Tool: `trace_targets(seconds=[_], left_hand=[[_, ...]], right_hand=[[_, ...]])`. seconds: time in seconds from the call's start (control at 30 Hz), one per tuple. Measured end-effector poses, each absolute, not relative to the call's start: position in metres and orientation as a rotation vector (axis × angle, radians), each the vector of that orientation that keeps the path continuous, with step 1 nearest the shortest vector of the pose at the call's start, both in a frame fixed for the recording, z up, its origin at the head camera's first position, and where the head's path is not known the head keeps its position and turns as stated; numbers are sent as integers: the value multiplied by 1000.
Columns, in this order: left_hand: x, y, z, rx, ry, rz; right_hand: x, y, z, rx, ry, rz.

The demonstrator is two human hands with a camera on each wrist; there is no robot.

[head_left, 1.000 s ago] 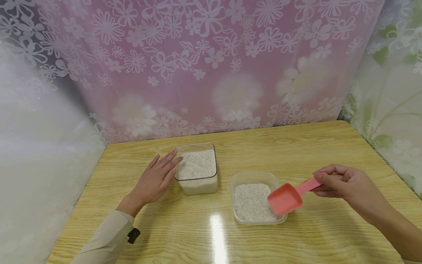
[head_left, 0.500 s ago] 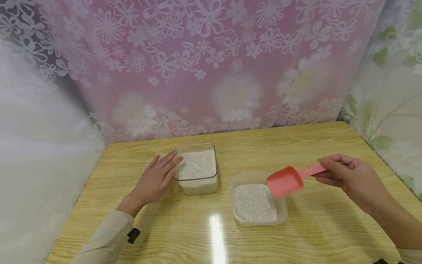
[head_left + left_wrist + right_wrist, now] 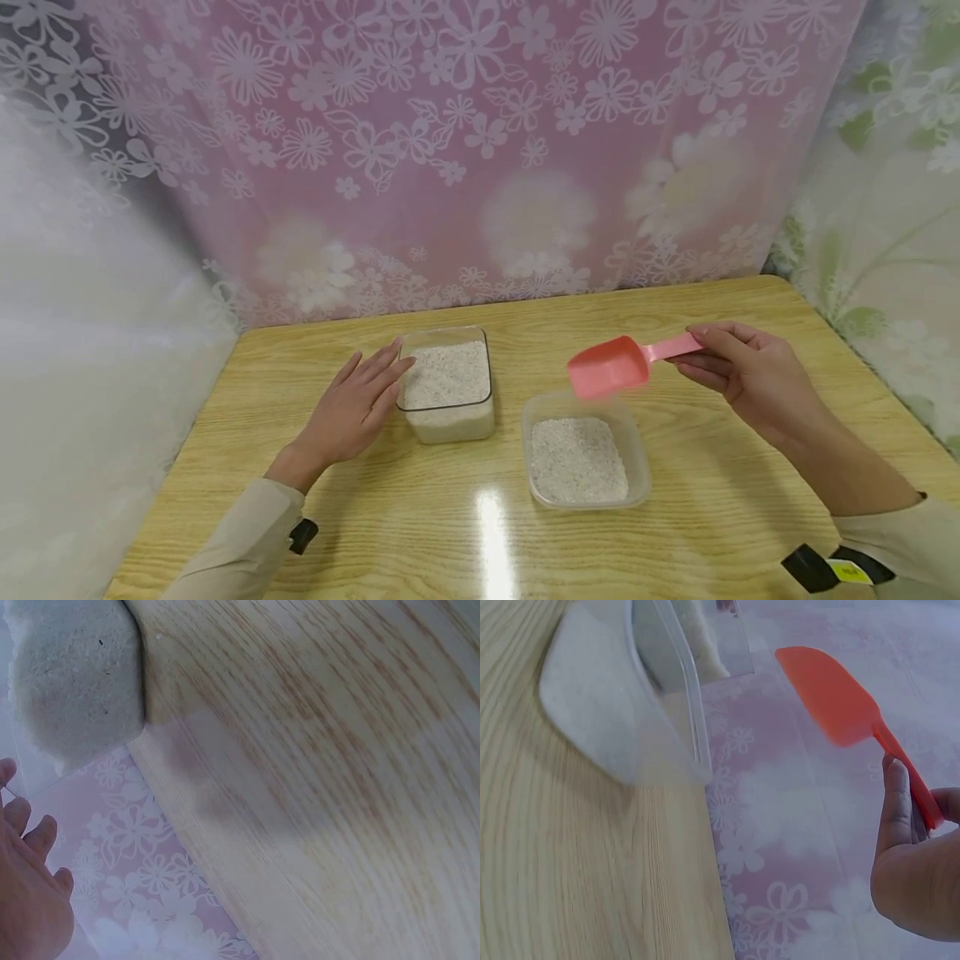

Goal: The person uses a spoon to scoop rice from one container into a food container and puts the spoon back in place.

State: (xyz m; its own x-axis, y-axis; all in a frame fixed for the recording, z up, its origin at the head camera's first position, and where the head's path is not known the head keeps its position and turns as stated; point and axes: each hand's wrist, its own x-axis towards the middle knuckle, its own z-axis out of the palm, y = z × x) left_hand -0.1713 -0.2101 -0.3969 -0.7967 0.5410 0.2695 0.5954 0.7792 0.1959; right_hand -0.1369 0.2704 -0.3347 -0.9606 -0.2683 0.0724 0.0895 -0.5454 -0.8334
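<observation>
My right hand (image 3: 750,367) pinches the handle of a pink scoop (image 3: 609,367), its bowl held in the air above the back rim of a low plastic tub (image 3: 637,467). In the right wrist view the scoop (image 3: 829,694) shows from its underside and side, clear of the tub (image 3: 585,697). White rice-like grains (image 3: 577,460) lie in that tub. To its left stands a clear square container (image 3: 453,425) with more of the pale grains (image 3: 448,373). My left hand (image 3: 348,412) rests its extended fingers on that container's left rim. Whether the scoop holds grains cannot be seen.
Both containers stand on a wood-grain table (image 3: 390,533). A pink floral curtain (image 3: 450,167) hangs behind the back edge, with pale sheets (image 3: 97,350) at the left and a leafy patterned one (image 3: 885,250) at the right.
My right hand has raised the scoop from the tub's right side and moved it left and back, over the tub's far rim. The left hand and both containers have stayed put.
</observation>
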Motion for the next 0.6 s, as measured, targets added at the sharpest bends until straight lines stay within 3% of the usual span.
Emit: trace_targets(seconds=[0.6], left_hand=[[-172,-212,-388,-956,-2711,-188]], right_hand=[[-178,184,-326,-95,1341,-2533]])
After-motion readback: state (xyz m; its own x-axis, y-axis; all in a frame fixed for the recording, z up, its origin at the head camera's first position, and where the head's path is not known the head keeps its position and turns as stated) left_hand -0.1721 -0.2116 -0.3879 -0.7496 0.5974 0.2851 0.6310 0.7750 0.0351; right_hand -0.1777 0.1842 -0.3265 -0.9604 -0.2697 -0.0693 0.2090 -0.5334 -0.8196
